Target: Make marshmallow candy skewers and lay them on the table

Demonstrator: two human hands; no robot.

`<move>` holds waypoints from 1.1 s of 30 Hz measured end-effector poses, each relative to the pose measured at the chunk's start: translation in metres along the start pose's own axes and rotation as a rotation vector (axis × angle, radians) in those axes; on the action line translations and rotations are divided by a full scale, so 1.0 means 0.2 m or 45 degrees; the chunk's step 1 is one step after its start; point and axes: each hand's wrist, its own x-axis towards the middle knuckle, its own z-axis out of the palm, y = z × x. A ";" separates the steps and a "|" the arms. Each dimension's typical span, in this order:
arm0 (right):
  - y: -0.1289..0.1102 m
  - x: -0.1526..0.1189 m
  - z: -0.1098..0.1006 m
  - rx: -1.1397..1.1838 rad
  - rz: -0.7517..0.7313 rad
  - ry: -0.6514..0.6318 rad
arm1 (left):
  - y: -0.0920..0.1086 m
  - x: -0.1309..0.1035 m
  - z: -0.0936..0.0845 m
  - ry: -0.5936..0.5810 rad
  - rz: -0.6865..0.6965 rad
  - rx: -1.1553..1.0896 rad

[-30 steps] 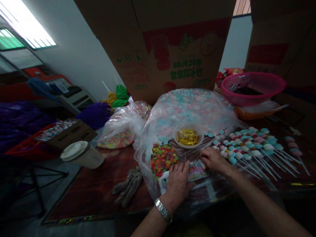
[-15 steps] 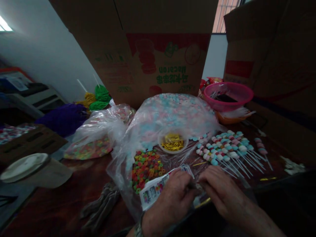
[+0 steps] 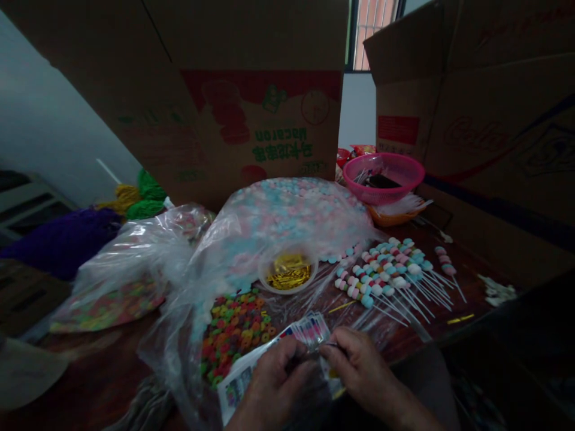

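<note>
Near the front edge of the table, my left hand (image 3: pixel 281 374) is closed at the printed plastic packets (image 3: pixel 309 329); what lies between its fingers is too dark to make out. Close beside it, my right hand (image 3: pixel 354 359) pinches something small and hidden at the right end of the packets. A printed white sheet (image 3: pixel 233 392) lies partly under my left hand. Colourful ring candies (image 3: pixel 236 329) are spread behind the left hand. Beyond the packets stands a round tub of gold ties (image 3: pixel 288 272). Marshmallow skewers (image 3: pixel 390 269) lie in a pile to the right.
A big clear bag of pink and blue marshmallows (image 3: pixel 296 215) fills the middle. Cardboard boxes (image 3: pixel 251 131) stand behind. A pink basket (image 3: pixel 384 179) sits at the back right, a bag of ring candies (image 3: pixel 112 299) at the left, and a grey glove (image 3: pixel 146 407) at the front left.
The view has turned right, so the table's objects appear further left. My hands have drawn slightly apart, and the printed packets between them show more clearly.
</note>
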 end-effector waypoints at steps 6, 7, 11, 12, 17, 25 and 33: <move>0.05 0.02 -0.05 0.203 0.113 -0.094 | -0.02 0.00 0.03 -0.066 0.284 0.260; 0.04 0.02 -0.06 0.239 0.118 -0.130 | -0.03 0.00 0.03 -0.073 0.276 0.273; 0.03 0.03 -0.05 0.174 0.127 -0.039 | -0.05 0.01 0.02 -0.080 0.210 0.323; 0.04 0.03 -0.04 0.094 0.104 0.011 | -0.07 0.01 0.03 -0.074 0.207 0.341; 0.08 0.05 0.02 -0.554 -0.138 0.105 | -0.16 0.02 0.08 0.100 0.428 0.527; 0.30 0.14 -0.64 -1.184 0.252 0.622 | -0.15 -0.02 -0.02 0.235 0.363 0.408; 0.44 0.03 -0.87 -1.316 0.180 0.488 | -0.13 -0.02 -0.07 0.194 0.396 0.366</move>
